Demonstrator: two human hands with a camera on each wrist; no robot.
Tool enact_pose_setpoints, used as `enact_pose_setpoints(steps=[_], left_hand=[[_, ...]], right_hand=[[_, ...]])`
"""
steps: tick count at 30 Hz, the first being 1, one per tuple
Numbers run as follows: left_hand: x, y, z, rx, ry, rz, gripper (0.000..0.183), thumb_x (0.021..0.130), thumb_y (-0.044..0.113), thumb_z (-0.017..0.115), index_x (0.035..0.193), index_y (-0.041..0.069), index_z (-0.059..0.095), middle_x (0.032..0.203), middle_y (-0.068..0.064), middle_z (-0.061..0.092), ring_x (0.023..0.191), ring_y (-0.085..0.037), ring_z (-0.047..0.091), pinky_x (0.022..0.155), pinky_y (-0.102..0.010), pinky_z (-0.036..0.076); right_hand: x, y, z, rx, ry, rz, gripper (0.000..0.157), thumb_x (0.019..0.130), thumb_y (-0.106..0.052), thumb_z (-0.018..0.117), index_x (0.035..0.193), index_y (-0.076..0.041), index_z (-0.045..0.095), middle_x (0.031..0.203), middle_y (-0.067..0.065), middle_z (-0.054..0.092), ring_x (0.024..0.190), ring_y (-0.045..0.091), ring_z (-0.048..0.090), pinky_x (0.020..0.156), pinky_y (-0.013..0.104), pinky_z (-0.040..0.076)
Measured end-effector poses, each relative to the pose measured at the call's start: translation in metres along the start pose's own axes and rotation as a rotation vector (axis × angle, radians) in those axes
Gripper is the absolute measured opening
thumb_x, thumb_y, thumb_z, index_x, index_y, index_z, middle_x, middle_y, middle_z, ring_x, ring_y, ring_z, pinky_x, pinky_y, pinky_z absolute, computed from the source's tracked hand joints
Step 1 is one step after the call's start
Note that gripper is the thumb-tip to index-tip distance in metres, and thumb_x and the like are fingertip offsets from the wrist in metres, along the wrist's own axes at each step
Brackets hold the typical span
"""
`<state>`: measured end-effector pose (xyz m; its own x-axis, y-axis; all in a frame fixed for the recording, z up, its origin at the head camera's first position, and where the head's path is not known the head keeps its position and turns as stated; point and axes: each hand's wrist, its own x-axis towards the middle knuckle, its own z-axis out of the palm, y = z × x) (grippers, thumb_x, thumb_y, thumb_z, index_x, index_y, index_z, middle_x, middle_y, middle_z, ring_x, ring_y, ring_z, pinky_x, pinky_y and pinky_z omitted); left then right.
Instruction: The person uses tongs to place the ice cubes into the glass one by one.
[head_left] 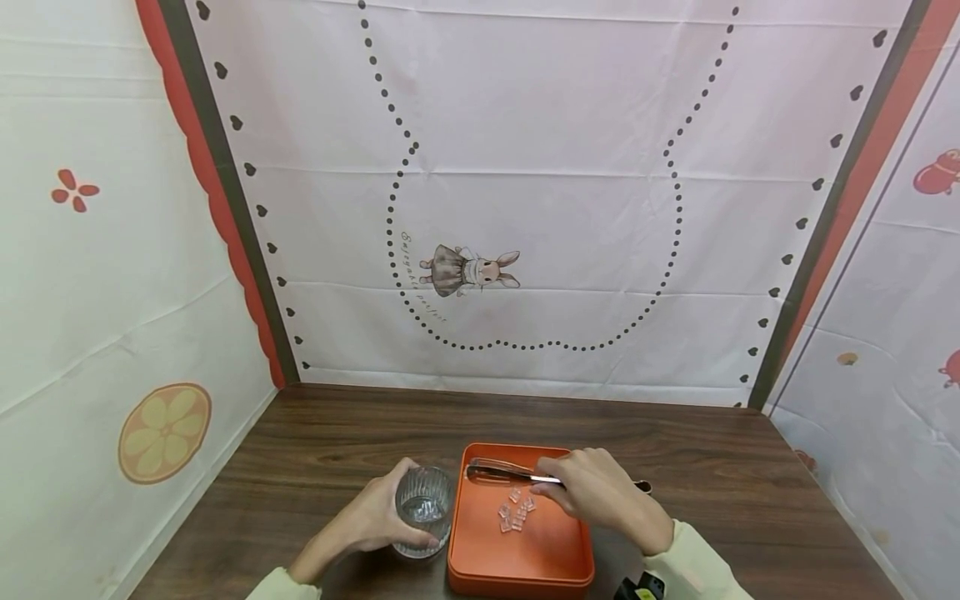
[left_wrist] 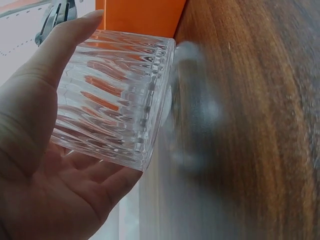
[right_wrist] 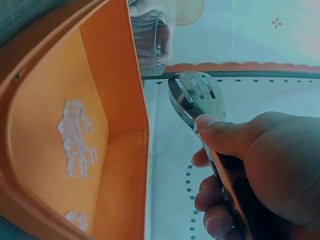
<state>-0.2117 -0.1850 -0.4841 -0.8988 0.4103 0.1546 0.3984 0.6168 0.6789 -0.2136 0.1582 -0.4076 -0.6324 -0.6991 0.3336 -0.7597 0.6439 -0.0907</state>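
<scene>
My left hand (head_left: 369, 510) holds a clear ribbed glass (head_left: 424, 510), thumb and fingers around its side. In the left wrist view the glass (left_wrist: 115, 100) stands upright close over its reflection in the wood; I cannot tell whether its base touches. My right hand (head_left: 600, 492) grips metal tongs (head_left: 498, 472) with slotted ends. Those ends lie close together above the orange tray's far part, with nothing visible between them. Several clear cubes (head_left: 516, 514) lie on the floor of the orange tray (head_left: 525, 567), below the right hand. The right wrist view shows the cubes (right_wrist: 75, 135) mostly clustered.
The tray stands on a dark wooden table (head_left: 337, 425), right beside the glass. Its raised walls (right_wrist: 115, 75) surround the cubes. White printed cloth (head_left: 540, 108) hangs behind the table and along both sides. A black device (head_left: 640, 587) is near the right sleeve.
</scene>
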Motion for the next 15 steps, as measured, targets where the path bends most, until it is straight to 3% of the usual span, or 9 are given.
enact_pose_setpoints(steps=[15], left_hand=[[-0.0007, -0.0007, -0.0008, -0.011, -0.021, -0.019, 0.091, 0.064, 0.046, 0.091, 0.133, 0.01, 0.045, 0.105, -0.006, 0.067, 0.094, -0.019, 0.063, 0.077, -0.036, 0.051]], right_hand=[[0.0092, -0.0058, -0.0055, -0.001, 0.012, -0.025, 0.027, 0.095, -0.033, 0.065, 0.076, -0.022, 0.05, 0.053, -0.016, 0.028, 0.044, -0.003, 0.025, 0.045, 0.018, 0.017]])
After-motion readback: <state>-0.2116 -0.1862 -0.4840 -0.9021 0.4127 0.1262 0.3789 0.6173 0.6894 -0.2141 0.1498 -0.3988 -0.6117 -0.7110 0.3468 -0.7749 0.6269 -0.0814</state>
